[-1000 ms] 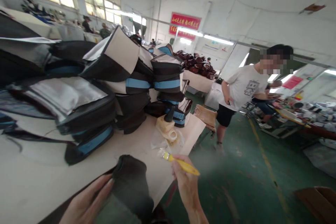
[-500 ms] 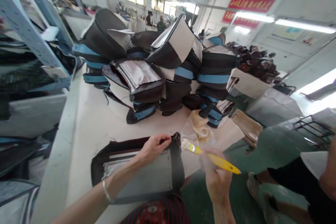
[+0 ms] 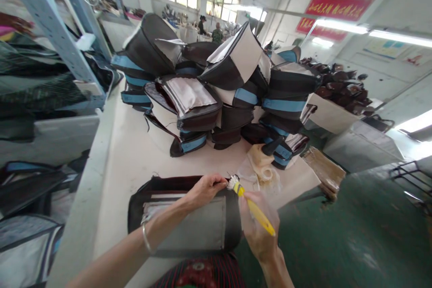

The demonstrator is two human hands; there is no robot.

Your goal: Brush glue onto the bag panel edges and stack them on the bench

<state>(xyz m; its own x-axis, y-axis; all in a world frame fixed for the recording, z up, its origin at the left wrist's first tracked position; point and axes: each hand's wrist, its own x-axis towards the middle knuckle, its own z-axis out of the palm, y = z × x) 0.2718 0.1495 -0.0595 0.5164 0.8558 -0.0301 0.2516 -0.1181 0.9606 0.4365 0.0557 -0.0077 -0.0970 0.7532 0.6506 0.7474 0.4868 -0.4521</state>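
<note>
Head view. Half a second ago your brush (image 3: 260, 218) had its bristles (image 3: 233, 182) off to the right of the bag (image 3: 192, 225); now they are at its far right corner, right beside your left fingertips. I read this as the brush arriving at its work spot, with the edge you pinch as the part being treated. Whether the bristles press on the fabric is hard to judge, as the corner is small and partly covered.

Left hand (image 3: 204, 190): grip closed to a pinch, thumb and fingertips together on the bag's far rim. Right hand (image 3: 258, 235), slightly blurred: grip closed around the yellow handle, its end slanting back toward you. The bag lies on the near part of the worktop (image 3: 130, 148), grey panel up, just in front of your body.

Worktop: pale, with stacked bags (image 3: 236, 119) along the far side, black with blue bands. A beige container (image 3: 260, 156) with a dark cone sits on clear plastic beyond the brush.

Room: metal rack (image 3: 60, 31) to the left, green floor (image 3: 313, 243) and cardboard (image 3: 322, 173) to the right, red banner (image 3: 337, 6) on the back wall, windows behind.
</note>
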